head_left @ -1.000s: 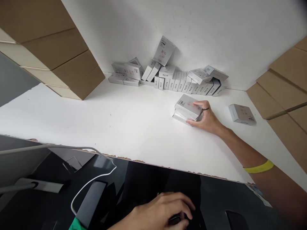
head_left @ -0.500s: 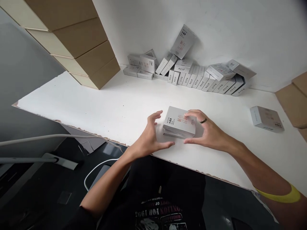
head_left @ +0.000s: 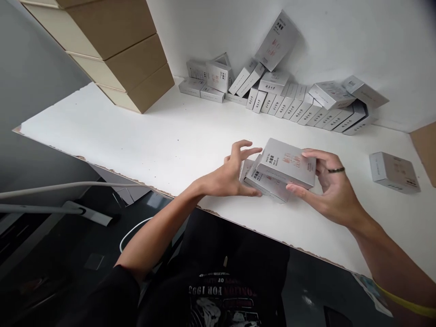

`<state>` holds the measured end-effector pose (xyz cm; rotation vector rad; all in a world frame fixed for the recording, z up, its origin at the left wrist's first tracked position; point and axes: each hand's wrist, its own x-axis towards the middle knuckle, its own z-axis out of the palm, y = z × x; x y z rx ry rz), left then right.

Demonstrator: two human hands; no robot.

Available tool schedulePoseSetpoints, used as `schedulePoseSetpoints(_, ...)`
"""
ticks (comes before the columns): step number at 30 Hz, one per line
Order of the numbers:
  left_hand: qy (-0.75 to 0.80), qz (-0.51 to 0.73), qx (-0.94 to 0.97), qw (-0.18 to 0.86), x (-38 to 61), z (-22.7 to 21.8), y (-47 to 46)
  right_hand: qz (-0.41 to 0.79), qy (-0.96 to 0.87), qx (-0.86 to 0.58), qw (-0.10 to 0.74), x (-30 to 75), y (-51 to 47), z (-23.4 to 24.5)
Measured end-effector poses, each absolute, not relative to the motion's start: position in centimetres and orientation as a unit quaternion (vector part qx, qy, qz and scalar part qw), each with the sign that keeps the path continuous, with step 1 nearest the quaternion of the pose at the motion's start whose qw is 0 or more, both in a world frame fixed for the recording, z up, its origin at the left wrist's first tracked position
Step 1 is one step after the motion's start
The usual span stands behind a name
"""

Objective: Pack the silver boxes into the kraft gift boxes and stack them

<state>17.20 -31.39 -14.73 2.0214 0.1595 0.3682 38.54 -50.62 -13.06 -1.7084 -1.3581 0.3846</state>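
Note:
My right hand (head_left: 335,190), with a ring on one finger, grips a silver-grey printed carton (head_left: 289,161) by its right end. The carton is tilted and raised above a second such carton (head_left: 269,184). Part of another box (head_left: 245,169) shows at the left of that lower one, mostly hidden. My left hand (head_left: 226,175) is at the left of these lower boxes, thumb and fingers spread apart. Its thumb lies at the lower carton's near corner; whether it touches is unclear.
A row of similar cartons (head_left: 294,106) stands along the wall, with several leaning or lying on top. Another carton (head_left: 395,172) lies on the right of the white table (head_left: 136,145). Tall stacked brown boxes (head_left: 150,68) rise at the left. The table's near edge is chipped.
The top carton has come up off the lower ones, in my right hand. The lower boxes are now skewed and uncovered. Both hands have shifted right in view as the camera moved.

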Motion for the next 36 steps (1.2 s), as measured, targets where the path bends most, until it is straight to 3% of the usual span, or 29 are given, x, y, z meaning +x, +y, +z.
schedulePoseSetpoints(5, 0.055, 0.146, 0.877, 0.455, 17.7, -14.3, -31.1, 0.157, -0.531, -0.671, 0.494, 36.8, -51.8, -13.2)
schedulePoseSetpoints(12, 0.109, 0.21, 0.871, 0.43, 16.3, -14.8, -31.5, 0.209, -0.555, -0.639, 0.49, 36.9, -51.6, -14.4)
schedulePoseSetpoints(16, 0.106, 0.192, 0.852, 0.476, 16.3, -14.9, -31.3, 0.219, -0.596, -0.619, 0.462, 37.8, -50.3, -14.3)
schedulePoseSetpoints(20, 0.086, 0.18, 0.84, 0.504, 16.6, -15.1, -30.9, 0.248, -0.623, -0.641, 0.373, 39.2, -48.9, -13.6)
schedulePoseSetpoints(27, 0.095, 0.153, 0.848, 0.499, 16.1, -15.9, -30.7, 0.187, -0.633, -0.693, 0.29, 39.4, -48.3, -12.6)
schedulePoseSetpoints(36, 0.096, 0.151, 0.861, 0.476, 15.6, -16.4, -30.3, 0.168, -0.618, -0.637, 0.43, 40.8, -49.6, -11.8)
